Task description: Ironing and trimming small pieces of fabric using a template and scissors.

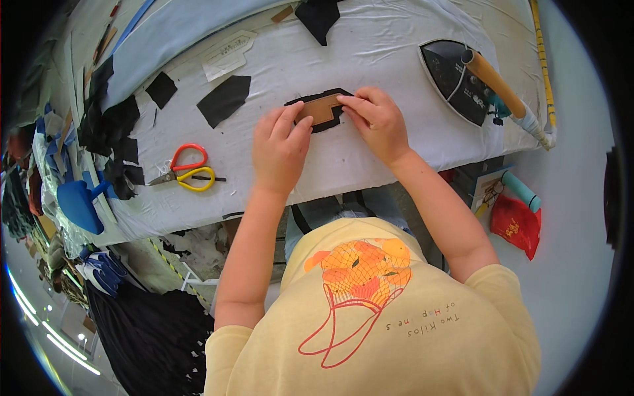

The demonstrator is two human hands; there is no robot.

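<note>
A brown cardboard template [319,111] with a stepped edge lies on a slightly larger black fabric piece [338,92] at the middle of the table. My left hand [281,146] has its thumb and forefinger closed on the template's left end. At the right end, my right hand [382,124] pinches the fabric's edge beside the template's corner. How far the fingertips reach under the fabric is hidden. Left of my hands lie red-and-yellow-handled scissors [188,173] and a dark cut piece [225,101].
An iron [456,82] with a wooden handle [495,84] rests at the table's right. A pale paper pattern [228,57], black scraps [161,90] and a black piece [318,20] lie farther back. Black fabric [109,119] heaps at the left edge, near a blue object [80,206].
</note>
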